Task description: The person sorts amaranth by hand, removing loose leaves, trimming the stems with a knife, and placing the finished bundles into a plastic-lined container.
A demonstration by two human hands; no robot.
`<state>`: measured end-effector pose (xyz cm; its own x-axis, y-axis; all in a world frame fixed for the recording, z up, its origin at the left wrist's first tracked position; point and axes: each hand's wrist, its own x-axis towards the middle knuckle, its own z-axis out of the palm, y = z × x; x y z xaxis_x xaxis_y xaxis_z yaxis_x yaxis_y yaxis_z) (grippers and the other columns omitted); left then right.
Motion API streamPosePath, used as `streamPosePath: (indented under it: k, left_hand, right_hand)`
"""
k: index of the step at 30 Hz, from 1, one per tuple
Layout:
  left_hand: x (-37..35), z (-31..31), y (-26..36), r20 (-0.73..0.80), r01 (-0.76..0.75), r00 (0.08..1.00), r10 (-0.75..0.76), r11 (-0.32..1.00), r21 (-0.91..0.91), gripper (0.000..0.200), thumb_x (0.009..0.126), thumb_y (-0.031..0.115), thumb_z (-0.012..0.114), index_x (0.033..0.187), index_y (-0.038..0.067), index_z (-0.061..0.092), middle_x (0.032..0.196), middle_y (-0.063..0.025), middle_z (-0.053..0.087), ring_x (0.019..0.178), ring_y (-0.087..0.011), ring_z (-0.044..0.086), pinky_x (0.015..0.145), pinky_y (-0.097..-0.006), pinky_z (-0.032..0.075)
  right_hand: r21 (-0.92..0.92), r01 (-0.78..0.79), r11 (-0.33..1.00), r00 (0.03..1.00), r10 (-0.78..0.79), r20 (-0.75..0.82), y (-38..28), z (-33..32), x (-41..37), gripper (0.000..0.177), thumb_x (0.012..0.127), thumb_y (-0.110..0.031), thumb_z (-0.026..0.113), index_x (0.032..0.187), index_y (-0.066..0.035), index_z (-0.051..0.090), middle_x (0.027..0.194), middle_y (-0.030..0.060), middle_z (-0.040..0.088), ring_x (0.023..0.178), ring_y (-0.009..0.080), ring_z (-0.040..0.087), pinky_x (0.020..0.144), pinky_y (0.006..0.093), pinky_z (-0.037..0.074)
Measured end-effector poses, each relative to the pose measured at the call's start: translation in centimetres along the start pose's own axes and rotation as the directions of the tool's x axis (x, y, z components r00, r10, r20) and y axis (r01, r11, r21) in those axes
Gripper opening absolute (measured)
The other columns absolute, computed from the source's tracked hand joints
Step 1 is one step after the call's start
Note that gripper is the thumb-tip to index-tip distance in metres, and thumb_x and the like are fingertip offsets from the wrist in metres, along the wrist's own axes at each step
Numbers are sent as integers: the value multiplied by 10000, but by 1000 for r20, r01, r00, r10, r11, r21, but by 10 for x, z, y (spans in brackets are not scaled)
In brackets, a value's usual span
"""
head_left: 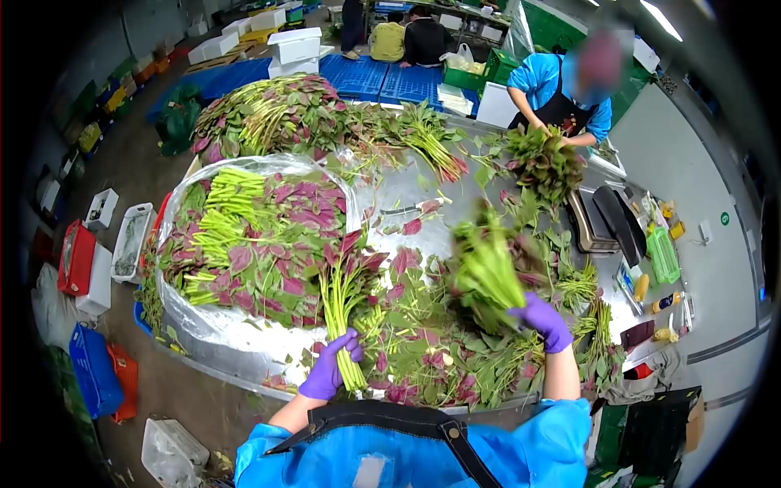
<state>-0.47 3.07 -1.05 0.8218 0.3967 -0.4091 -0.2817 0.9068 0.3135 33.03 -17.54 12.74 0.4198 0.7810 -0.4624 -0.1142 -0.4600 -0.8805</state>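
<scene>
1. Clearly, our landmark is the plastic-lined tub (pixel 220 317), where packed greens (pixel 236 187), amaranth by their look, show pale stems that seem to lie mostly crosswise.
2. Our left hand (pixel 329 366), purple-gloved, is closed around the stems of the left-hand bunch (pixel 335 305), just off the tub's near right side.
3. That bunch's long axis runs away from us, leaning slightly left: its stem ends face our body, and its red-green leaves point up alongside the tub's right edge. Whether those leaves touch the tub's contents, we cannot tell.
4. Our right hand (pixel 543 323) grips the right-hand bunch (pixel 488 272), well to the right of the tub and beyond the loose amaranth (pixel 439 358) strewn beside it. This bunch stretches up and left from our fist, tubward; blur keeps us from fixing its axis exactly.
5. By our judgement, the spacing favours the left hand: it is nearer the tub, though its bunch sits a turn out of line with the stems packed there, while the strewn leaves lie between the tub and our right hand.
</scene>
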Motion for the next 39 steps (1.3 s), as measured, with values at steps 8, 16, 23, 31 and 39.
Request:
streamPosePath:
  k: [8, 16, 23, 31, 39]
  left_hand:
    - [12, 10, -2, -74, -28, 997, 31, 999, 39, 135, 873, 152, 498, 947, 39, 493, 671, -14, 412, 607, -149, 428, 574, -252, 365]
    - [25, 34, -15, -214, -97, 970, 117, 990, 102, 163, 858, 164, 510, 965, 43, 496, 673, -14, 416, 610, -148, 429, 566, -257, 372]
    - [39, 34, -25, -249, -97, 960, 128, 987, 132, 161, 869, 156, 495, 971, 37, 528, 681, -25, 440, 616, -165, 444, 570, -266, 388]
    - [45, 37, -28, -173, 82, 984, -44, 972, 222, 463, 857, 200, 541, 1236, -29, 406, 1062, -143, 554, 1018, -256, 549, 920, -347, 429]
    - [43, -6, -45, -15, 104, 990, -137, 673, 732, 490, 856, 214, 518, 1295, 37, 391, 1128, -94, 551, 1014, -154, 531, 860, -276, 434]
  right_hand:
    - [-132, 131, 983, 973, -153, -174, -67, -62, 93, 165, 781, -112, 595, 889, -16, 516, 578, 26, 532, 450, 92, 472, 422, 220, 368]
    - [-105, 329, 938, 940, -336, -52, -42, -144, 217, 135, 807, -162, 581, 780, -40, 530, 589, 25, 523, 503, 105, 492, 491, 239, 403]
    - [-393, -345, 852, 938, 326, -116, 167, -214, 296, 324, 705, -221, 633, 972, -39, 605, 697, 105, 642, 564, 215, 604, 582, 323, 489]
    - [-658, 323, 680, 772, -592, -232, 24, -67, 176, 409, 780, -217, 643, 1111, -3, 533, 1015, 157, 607, 937, 267, 588, 833, 347, 450]
    - [380, -434, 817, 683, 23, 730, 124, 187, 64, 371, 858, -248, 562, 1139, -7, 529, 1058, 92, 592, 981, 166, 557, 869, 274, 427]
